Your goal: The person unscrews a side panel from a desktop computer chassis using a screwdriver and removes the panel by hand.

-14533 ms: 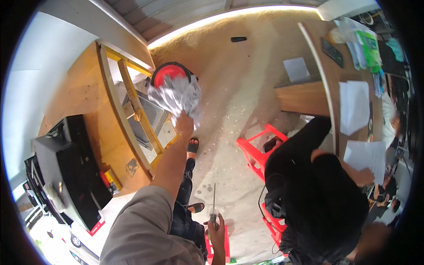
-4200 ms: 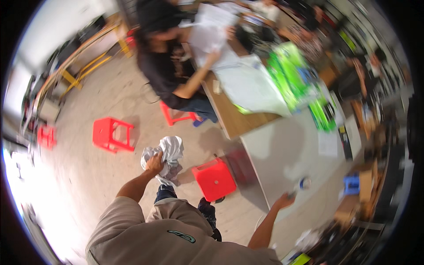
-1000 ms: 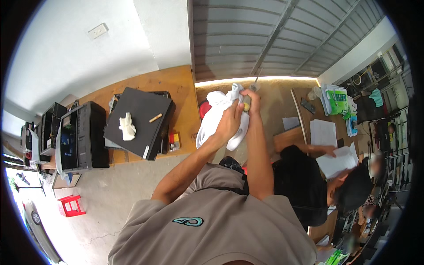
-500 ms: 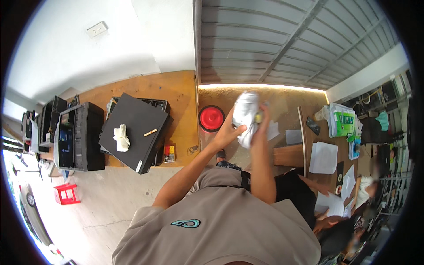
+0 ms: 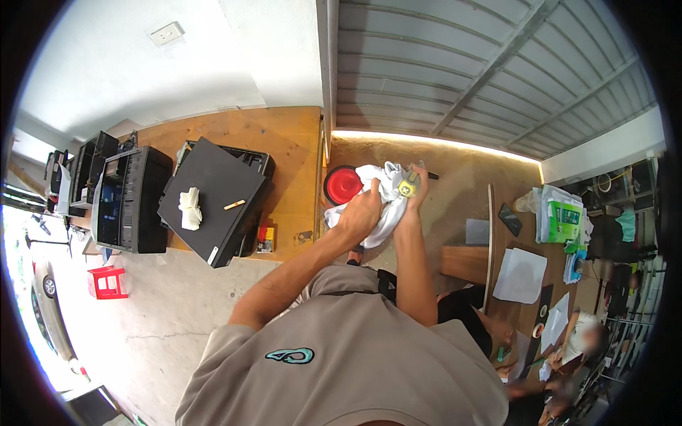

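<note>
A crumpled white cloth (image 5: 384, 228) hangs from my hands in front of me, one end spreading toward the lower left. My left hand (image 5: 361, 213) is closed on the cloth, its thumb side raised. My right hand (image 5: 419, 190) is closed around a yellow tool with a round end (image 5: 408, 186), and the cloth bunches against it. A dark rod pokes out beyond the right fingers; whether it belongs to the tool I cannot tell. Just behind the cloth is a red round lid-like object (image 5: 344, 184) with a dark rim, partly covered by it.
On the left, a wooden table (image 5: 295, 142) bears a black flat computer case (image 5: 213, 177) with folded pale gloves or cloth (image 5: 190, 209) on it. A red stool (image 5: 108, 282) stands on the floor. At right, a desk holds papers (image 5: 521, 275) and a phone (image 5: 509, 219); other people sit nearby.
The white bundle has opened out into a hanging cloth and come slightly lower. The yellow tool's round end now shows plainly in my right hand. The view has shifted slightly.
</note>
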`<state>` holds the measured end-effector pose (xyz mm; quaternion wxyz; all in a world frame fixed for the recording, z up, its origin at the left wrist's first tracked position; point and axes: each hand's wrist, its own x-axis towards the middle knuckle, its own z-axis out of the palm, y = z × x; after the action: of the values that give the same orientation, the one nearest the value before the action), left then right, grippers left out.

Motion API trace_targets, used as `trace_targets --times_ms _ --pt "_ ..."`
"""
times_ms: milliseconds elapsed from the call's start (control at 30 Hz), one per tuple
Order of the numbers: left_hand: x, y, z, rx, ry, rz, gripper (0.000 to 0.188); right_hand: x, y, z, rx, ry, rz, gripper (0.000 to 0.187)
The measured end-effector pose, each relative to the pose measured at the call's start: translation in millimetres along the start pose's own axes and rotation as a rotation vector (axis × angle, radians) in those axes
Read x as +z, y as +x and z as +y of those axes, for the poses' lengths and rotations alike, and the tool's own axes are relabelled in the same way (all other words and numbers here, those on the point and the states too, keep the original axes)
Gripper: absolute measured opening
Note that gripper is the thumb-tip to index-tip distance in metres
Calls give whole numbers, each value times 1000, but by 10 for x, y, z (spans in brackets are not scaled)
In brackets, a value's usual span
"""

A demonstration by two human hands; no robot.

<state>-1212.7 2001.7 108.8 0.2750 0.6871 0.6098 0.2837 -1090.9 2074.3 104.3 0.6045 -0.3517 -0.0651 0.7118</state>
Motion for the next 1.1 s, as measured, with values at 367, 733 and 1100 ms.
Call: trace_targets --times_ms 367,733,1100 --pt "-428 -207 -15 470 232 -195 75 -827 591 172 191 135 -252 27" --pt "-524 -282 451 200 -63 163 44 -418 353 -278 121 280 -140 83" --pt "-341 -285 192 148 -308 -54 13 -311 373 -219 -166 156 77 57"
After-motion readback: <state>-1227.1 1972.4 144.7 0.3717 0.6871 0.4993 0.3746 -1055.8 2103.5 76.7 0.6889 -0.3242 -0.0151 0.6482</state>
